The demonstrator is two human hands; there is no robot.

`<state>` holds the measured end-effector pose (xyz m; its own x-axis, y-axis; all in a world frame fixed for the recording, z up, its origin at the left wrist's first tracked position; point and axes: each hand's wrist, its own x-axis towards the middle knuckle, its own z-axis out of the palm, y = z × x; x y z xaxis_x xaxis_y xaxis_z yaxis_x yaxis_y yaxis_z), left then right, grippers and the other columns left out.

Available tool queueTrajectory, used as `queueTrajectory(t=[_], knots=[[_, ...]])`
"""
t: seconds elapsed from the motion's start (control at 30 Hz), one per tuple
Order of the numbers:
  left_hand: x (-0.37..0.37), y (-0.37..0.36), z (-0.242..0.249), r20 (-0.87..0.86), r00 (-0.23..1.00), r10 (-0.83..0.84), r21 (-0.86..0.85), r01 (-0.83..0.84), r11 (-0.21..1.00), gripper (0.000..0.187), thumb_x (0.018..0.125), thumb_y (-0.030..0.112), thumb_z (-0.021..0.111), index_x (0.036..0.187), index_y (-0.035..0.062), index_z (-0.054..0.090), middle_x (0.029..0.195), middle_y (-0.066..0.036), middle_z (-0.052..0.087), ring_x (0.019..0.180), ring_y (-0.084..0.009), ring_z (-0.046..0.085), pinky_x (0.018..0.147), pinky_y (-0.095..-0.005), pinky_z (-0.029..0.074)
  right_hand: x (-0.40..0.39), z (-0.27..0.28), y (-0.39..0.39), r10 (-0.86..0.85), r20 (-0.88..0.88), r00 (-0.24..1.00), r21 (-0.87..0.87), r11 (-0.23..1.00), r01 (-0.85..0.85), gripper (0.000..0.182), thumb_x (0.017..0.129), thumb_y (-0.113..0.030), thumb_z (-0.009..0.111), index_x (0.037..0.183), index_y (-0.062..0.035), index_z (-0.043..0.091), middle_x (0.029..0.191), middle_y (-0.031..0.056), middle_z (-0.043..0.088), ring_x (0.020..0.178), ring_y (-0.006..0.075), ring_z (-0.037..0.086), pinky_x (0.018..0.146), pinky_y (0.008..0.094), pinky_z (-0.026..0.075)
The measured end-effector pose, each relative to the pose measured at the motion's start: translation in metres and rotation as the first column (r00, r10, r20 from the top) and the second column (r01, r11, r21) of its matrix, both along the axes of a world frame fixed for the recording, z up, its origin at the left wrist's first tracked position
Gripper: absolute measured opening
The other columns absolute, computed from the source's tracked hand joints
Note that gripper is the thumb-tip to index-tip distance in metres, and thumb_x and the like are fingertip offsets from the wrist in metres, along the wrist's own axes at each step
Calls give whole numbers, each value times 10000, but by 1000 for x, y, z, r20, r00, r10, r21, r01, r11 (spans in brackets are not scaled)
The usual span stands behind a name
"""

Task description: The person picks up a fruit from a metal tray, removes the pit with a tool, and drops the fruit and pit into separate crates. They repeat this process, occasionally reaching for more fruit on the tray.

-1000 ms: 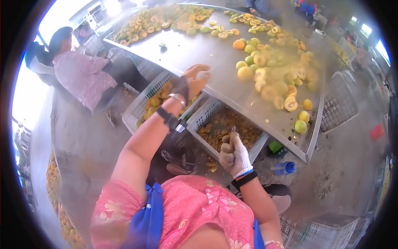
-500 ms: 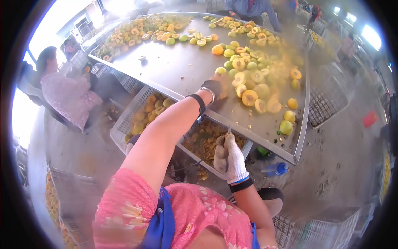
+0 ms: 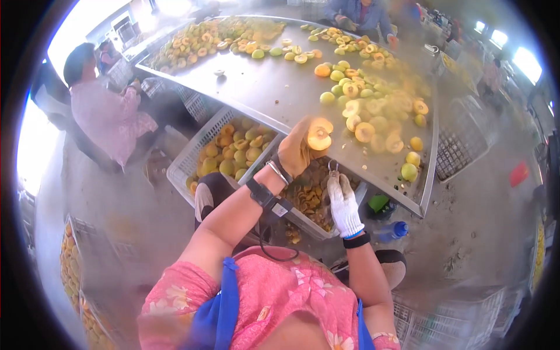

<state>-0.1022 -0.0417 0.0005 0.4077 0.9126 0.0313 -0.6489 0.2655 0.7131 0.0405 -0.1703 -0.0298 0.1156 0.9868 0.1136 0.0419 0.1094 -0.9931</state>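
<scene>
My left hand (image 3: 296, 147) is closed around a peach half (image 3: 319, 134), cut face turned up, just over the front edge of the metal table (image 3: 262, 96). A brown stone seems to sit at its centre. My right hand (image 3: 344, 205), in a white knitted glove, grips a small metal pitting tool (image 3: 333, 165) with a looped tip pointing up, a little below and right of the fruit. Below both hands stands a crate of stones and scraps (image 3: 309, 201). More peach halves (image 3: 364, 132) lie on the table to the right.
A white crate of peach halves (image 3: 230, 153) stands left of the scraps. A large heap of fruit (image 3: 198, 44) covers the table's far left. A blue bottle (image 3: 392, 231) is on the floor at right. One person (image 3: 108, 111) sits at left, another (image 3: 364, 20) across the table.
My left hand has drawn back from the fruit pile to the table edge, now with a peach half in it. My right hand has shifted slightly up and right with the tool.
</scene>
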Motion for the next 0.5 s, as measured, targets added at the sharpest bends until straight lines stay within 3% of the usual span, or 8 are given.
queueTrajectory(t=[0.07, 0.13, 0.17, 0.23, 0.33, 0.4, 0.5], knots=[[-9, -12, -13, 15, 1000, 20, -41, -20, 999, 463, 1041, 479, 459, 1208, 63, 574, 1098, -99, 682, 970, -234, 698, 762, -358, 606, -3, 0, 5, -75, 279, 957, 255, 967, 2, 207, 1026, -285, 552, 1007, -78, 552, 689, 62, 542, 579, 239, 568, 534, 379, 453], [-9, -14, -43, -179, 965, 194, 106, -177, 978, 501, 1039, 518, 440, 1198, 63, 576, 1062, -88, 680, 948, -218, 693, 763, -344, 591, -9, 10, 7, -224, 519, 825, 504, 860, -84, 174, 1013, -238, 557, 1010, -65, 545, 735, 140, 585, 642, 366, 612, 574, 451, 476], [-12, -2, -79, -276, 924, 263, 234, -201, 951, 502, 1044, 515, 430, 1198, 61, 575, 1057, -86, 678, 944, -211, 691, 772, -344, 587, -12, 19, 1, -142, 500, 854, 374, 925, -65, 152, 994, -209, 564, 1019, -62, 534, 793, 225, 614, 754, 467, 611, 606, 521, 479], [-23, -40, -16, -38, 999, -27, -118, 22, 993, 507, 1069, 490, 375, 1226, 47, 564, 1047, -82, 665, 936, -169, 668, 824, -331, 561, -18, 31, -3, -110, 554, 825, 280, 958, -60, 164, 993, -220, 571, 1019, -65, 525, 794, 231, 628, 750, 461, 623, 595, 529, 479], [-24, -53, -17, -294, 946, 139, 226, -73, 971, 519, 1074, 483, 366, 1257, 36, 554, 1036, -78, 654, 934, -154, 648, 828, -318, 545, -25, 38, -2, -90, 606, 790, 219, 974, -57, 195, 990, -240, 580, 1013, -56, 518, 797, 238, 640, 759, 469, 624, 600, 536, 480], [-25, -56, -12, -244, 962, 127, 199, -78, 977, 539, 1066, 496, 380, 1260, 24, 556, 1025, -79, 647, 921, -152, 638, 821, -303, 538, -28, 42, -3, -60, 644, 763, 148, 988, -47, 184, 996, -220, 570, 1036, -44, 531, 860, 258, 648, 834, 477, 622, 641, 524, 471], [-27, -56, -10, -109, 994, 20, 14, -18, 1000, 558, 1057, 506, 402, 1244, 5, 562, 1013, -82, 644, 901, -153, 634, 813, -292, 536, -31, 36, -1, -55, 683, 728, 119, 992, -36, 186, 996, -224, 568, 1046, -51, 523, 861, 259, 648, 825, 478, 623, 633, 533, 473]])
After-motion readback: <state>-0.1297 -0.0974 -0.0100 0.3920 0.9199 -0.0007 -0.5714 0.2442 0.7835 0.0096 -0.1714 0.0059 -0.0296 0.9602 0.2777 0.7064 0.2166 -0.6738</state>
